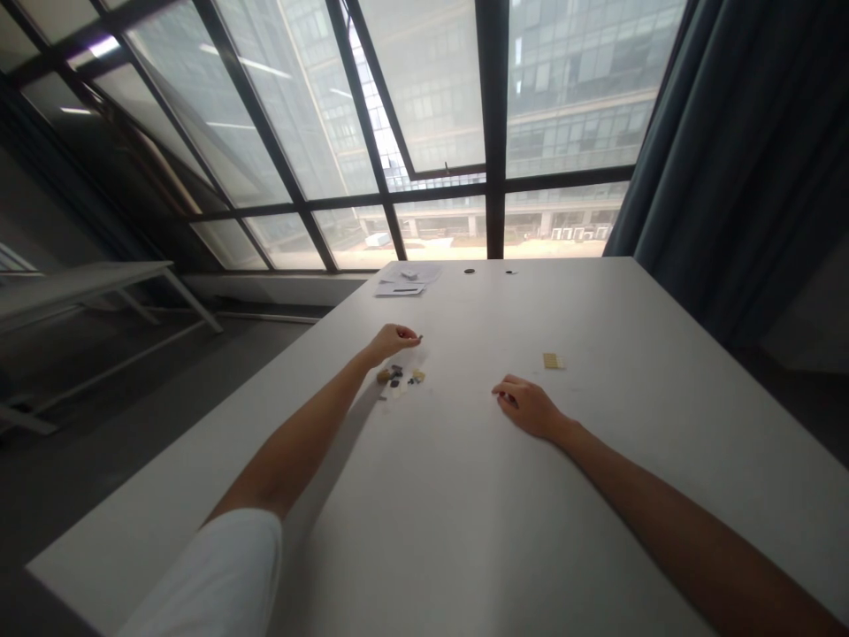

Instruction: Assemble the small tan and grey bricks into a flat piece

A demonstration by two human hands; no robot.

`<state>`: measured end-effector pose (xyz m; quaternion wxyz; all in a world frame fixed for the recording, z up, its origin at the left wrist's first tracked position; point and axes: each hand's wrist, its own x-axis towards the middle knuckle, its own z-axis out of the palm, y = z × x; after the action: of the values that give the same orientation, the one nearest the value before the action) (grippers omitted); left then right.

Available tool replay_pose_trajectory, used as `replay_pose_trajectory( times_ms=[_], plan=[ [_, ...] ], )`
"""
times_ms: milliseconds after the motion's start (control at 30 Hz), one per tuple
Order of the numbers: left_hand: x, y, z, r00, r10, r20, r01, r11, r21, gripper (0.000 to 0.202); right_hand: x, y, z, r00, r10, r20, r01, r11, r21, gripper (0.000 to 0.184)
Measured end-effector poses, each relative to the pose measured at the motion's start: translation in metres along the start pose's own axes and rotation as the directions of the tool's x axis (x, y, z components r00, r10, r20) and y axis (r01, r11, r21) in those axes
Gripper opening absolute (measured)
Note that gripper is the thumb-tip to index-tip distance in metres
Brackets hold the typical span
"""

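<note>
Above the white table [457,495], my left hand [393,342] pinches a small dark piece [420,338] between thumb and fingertips; its kind is too small to tell. Just below that hand lies a loose cluster of small pieces, among them a brown piece [384,376], dark pieces [396,372] and a yellow piece [418,376]. My right hand [527,407] rests on the tabletop with its fingers curled together. Whatever is in them, if anything, is hidden. Beyond it and slightly to the right sits a flat yellow square [550,361] with a pale strip at its right side.
Papers [400,289] with a small white object [409,275] lie at the far left of the table. Two dark round spots [470,272] are near the far edge. Large windows stand behind, a blue curtain [722,177] hangs right, and another table [80,281] is left.
</note>
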<state>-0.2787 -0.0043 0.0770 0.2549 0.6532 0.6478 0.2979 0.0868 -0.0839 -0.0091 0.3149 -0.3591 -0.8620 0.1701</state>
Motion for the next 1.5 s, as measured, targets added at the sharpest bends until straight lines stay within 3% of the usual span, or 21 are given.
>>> replay_pose_trajectory(
  times_ms=[100, 200, 367, 500, 667, 867, 1033, 1167, 1267, 1333, 1367, 1433, 1500],
  plan=[
    [-0.01, 0.026, 0.033, 0.996, -0.087, 0.02, 0.09, 0.966, -0.243, 0.04, 0.0, 0.0, 0.001, 0.999, 0.012, -0.047, -0.012, 1.0, -0.005, 0.023],
    [-0.028, 0.056, 0.08, 0.987, -0.092, 0.13, 0.141, 0.889, -0.436, 0.042, 0.002, 0.003, -0.001, 0.986, 0.046, -0.163, -0.049, 0.999, -0.013, 0.022],
    [-0.048, 0.095, 0.151, 0.957, 0.054, 0.284, 0.189, 0.628, -0.755, 0.043, 0.005, 0.017, -0.015, 0.937, 0.058, -0.344, -0.071, 0.997, -0.027, 0.036],
    [-0.047, 0.115, 0.183, 0.927, 0.091, 0.365, 0.285, 0.463, -0.839, 0.044, 0.005, 0.029, -0.03, 0.914, 0.025, -0.405, -0.05, 0.997, -0.051, 0.042],
    [-0.045, 0.122, 0.204, 0.879, 0.156, 0.451, 0.373, 0.364, -0.853, 0.044, 0.005, 0.036, -0.039, 0.913, -0.039, -0.406, 0.032, 0.999, -0.024, 0.032],
    [-0.047, 0.117, 0.204, 0.875, 0.144, 0.462, 0.411, 0.283, -0.867, 0.04, 0.006, 0.034, -0.045, 0.913, -0.071, -0.402, 0.085, 0.996, 0.017, 0.024],
    [-0.05, 0.118, 0.202, 0.858, 0.173, 0.483, 0.419, 0.308, -0.854, 0.039, 0.004, 0.031, -0.047, 0.915, -0.075, -0.395, 0.099, 0.994, 0.04, 0.029],
    [-0.048, 0.115, 0.204, 0.846, 0.19, 0.499, 0.401, 0.392, -0.828, 0.041, 0.002, 0.031, -0.047, 0.92, -0.079, -0.384, 0.102, 0.994, 0.04, 0.026],
    [-0.044, 0.109, 0.204, 0.899, 0.172, 0.403, 0.254, 0.546, -0.799, 0.04, 0.001, 0.035, -0.047, 0.918, -0.062, -0.391, 0.088, 0.995, 0.049, 0.025],
    [-0.041, 0.105, 0.201, 0.954, 0.214, 0.208, 0.0, 0.696, -0.718, 0.036, 0.0, 0.038, -0.047, 0.913, -0.048, -0.405, 0.079, 0.995, 0.058, 0.026],
    [-0.04, 0.103, 0.199, 0.956, 0.278, 0.092, -0.158, 0.753, -0.638, 0.034, 0.0, 0.039, -0.047, 0.911, -0.044, -0.411, 0.076, 0.995, 0.063, 0.027],
    [-0.039, 0.1, 0.195, 0.889, 0.451, -0.075, -0.436, 0.786, -0.438, 0.035, 0.0, 0.041, -0.047, 0.909, -0.039, -0.416, 0.075, 0.995, 0.07, 0.028],
    [-0.04, 0.098, 0.192, 0.803, 0.584, -0.12, -0.592, 0.757, -0.276, 0.04, 0.0, 0.041, -0.047, 0.912, -0.04, -0.409, 0.075, 0.995, 0.071, 0.028]
  ],
)
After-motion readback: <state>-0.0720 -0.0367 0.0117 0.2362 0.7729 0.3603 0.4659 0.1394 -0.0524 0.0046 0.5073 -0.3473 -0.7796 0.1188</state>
